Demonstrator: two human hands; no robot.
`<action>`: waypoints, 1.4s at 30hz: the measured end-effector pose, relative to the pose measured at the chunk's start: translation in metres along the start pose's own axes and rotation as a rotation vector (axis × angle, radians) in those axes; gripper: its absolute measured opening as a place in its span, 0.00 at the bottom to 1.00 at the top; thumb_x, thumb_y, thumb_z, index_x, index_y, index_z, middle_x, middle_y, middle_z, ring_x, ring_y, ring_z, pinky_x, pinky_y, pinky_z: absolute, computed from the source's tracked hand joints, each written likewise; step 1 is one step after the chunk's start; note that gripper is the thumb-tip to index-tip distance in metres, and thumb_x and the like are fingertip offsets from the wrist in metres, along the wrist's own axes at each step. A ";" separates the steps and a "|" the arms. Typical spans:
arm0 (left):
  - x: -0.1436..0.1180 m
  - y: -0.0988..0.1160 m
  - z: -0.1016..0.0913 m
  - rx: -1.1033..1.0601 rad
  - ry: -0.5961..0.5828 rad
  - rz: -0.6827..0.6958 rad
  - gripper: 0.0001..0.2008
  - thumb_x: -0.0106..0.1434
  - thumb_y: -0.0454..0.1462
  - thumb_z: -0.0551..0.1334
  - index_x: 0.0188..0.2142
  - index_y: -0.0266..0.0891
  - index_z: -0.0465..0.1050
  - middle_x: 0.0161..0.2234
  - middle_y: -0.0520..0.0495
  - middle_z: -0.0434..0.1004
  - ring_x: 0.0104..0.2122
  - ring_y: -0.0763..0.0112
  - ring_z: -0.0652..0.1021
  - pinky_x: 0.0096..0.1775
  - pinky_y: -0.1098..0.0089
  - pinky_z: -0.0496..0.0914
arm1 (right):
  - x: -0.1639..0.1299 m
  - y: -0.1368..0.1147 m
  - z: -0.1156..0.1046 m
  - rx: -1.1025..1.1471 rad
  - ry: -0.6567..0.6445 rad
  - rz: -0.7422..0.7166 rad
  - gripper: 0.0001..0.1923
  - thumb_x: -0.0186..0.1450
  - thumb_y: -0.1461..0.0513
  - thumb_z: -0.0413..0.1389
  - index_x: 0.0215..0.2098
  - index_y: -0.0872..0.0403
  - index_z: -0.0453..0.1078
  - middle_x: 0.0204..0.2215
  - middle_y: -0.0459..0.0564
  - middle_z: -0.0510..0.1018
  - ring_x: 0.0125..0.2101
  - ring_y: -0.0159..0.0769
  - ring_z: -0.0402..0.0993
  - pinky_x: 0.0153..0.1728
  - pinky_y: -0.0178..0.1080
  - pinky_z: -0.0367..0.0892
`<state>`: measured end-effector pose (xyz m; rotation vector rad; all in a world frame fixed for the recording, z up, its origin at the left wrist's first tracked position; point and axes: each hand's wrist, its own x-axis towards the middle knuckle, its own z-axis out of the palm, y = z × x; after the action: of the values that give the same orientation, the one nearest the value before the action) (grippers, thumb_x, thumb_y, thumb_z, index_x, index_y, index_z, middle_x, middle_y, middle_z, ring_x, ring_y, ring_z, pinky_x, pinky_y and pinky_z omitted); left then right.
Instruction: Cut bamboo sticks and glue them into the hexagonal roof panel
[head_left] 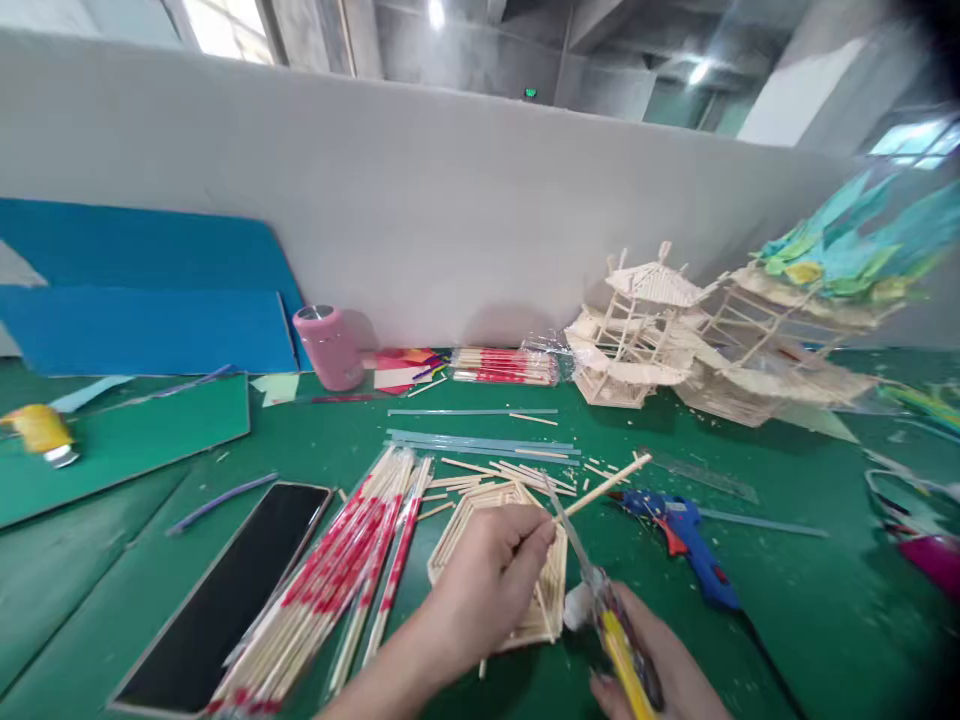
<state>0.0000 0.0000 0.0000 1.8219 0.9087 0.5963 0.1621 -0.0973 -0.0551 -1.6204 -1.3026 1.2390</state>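
Scissors [600,590] gripped in our right hand [660,670] bit the stick [600,487] our left fingers [536,535] pinched; cut ends could fly.

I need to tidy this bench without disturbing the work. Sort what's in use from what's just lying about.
In use:
left hand pinching a stick
right hand holding scissors at the stick
stick frame under the hands

Lying about:
glue gun
phone
pink cup
wrapped sticks
finished models
yellow roll
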 end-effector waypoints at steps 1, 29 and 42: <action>0.000 0.001 0.001 0.043 0.023 0.016 0.16 0.64 0.38 0.45 0.19 0.39 0.49 0.18 0.56 0.50 0.21 0.76 0.56 0.24 0.74 0.52 | 0.000 0.000 -0.002 -0.012 0.019 0.002 0.25 0.49 0.65 0.57 0.47 0.51 0.65 0.33 0.49 0.76 0.34 0.38 0.73 0.35 0.33 0.69; 0.000 0.001 0.002 0.168 0.106 0.103 0.16 0.63 0.37 0.46 0.19 0.39 0.52 0.19 0.55 0.54 0.21 0.76 0.59 0.25 0.74 0.54 | -0.003 -0.005 0.008 0.166 0.052 0.038 0.27 0.48 0.61 0.59 0.46 0.53 0.62 0.30 0.46 0.72 0.27 0.31 0.69 0.29 0.30 0.67; 0.003 -0.003 0.011 0.080 0.175 0.004 0.14 0.62 0.37 0.48 0.20 0.38 0.56 0.19 0.54 0.56 0.22 0.76 0.59 0.25 0.74 0.54 | 0.010 0.002 -0.003 0.117 -0.088 0.056 0.26 0.47 0.64 0.57 0.45 0.53 0.60 0.29 0.47 0.72 0.29 0.33 0.70 0.31 0.30 0.66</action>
<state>0.0088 -0.0029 -0.0067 1.8640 1.0590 0.7398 0.1661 -0.0882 -0.0587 -1.5442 -1.2205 1.4078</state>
